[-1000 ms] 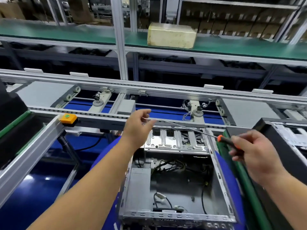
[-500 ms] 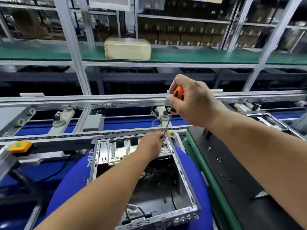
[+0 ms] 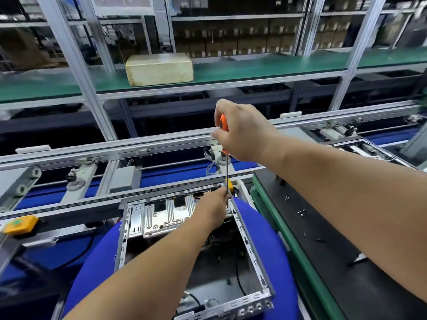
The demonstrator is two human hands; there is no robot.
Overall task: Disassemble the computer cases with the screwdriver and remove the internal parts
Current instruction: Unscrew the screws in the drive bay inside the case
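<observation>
An open metal computer case [image 3: 248,244] lies on a round blue pad [image 3: 275,248] in front of me, with a silver drive bracket [image 3: 161,215] at its far end and black cables inside. My right hand [image 3: 245,132] grips the orange handle of a screwdriver [image 3: 223,122] held almost upright. Its thin shaft [image 3: 227,174] runs down to the case's far right corner. My left hand [image 3: 213,210] reaches over the case and pinches the shaft near its tip. The tip itself is hidden by my fingers.
A black mat [image 3: 335,239] edged in green lies to the right, with loose screws [image 3: 301,212] on it. Another open case [image 3: 360,148] sits at the far right. A conveyor rail [image 3: 115,148] crosses behind. An orange button box [image 3: 19,224] is at left, a yellowed box [image 3: 159,69] on the shelf.
My right hand swung the screwdriver from a low slant at the right up to nearly vertical over the case's far right corner. My left hand moved right and took the shaft near its tip.
</observation>
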